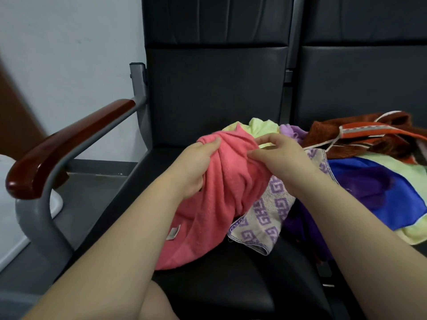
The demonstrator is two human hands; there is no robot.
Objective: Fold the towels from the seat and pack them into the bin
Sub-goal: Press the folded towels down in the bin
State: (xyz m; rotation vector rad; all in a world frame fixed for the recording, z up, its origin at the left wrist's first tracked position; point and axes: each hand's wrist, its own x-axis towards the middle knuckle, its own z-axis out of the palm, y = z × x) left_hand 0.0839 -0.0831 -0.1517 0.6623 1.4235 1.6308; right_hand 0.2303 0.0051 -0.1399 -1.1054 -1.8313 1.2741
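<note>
A crumpled pink towel hangs bunched between both hands over the black seat. My left hand grips its upper left part, thumb on top of the cloth. My right hand pinches a fold on its right side with thumb and fingers. Beneath it lies a beige towel with purple key patterns. Further right sit a blue and purple towel, a pale yellow-green towel, a lilac towel and a brown-orange towel. No bin is in view.
The seat has a grey metal armrest with a red-brown wooden top on the left. A second black seat adjoins on the right. A white object stands on the floor at the far left, below the armrest.
</note>
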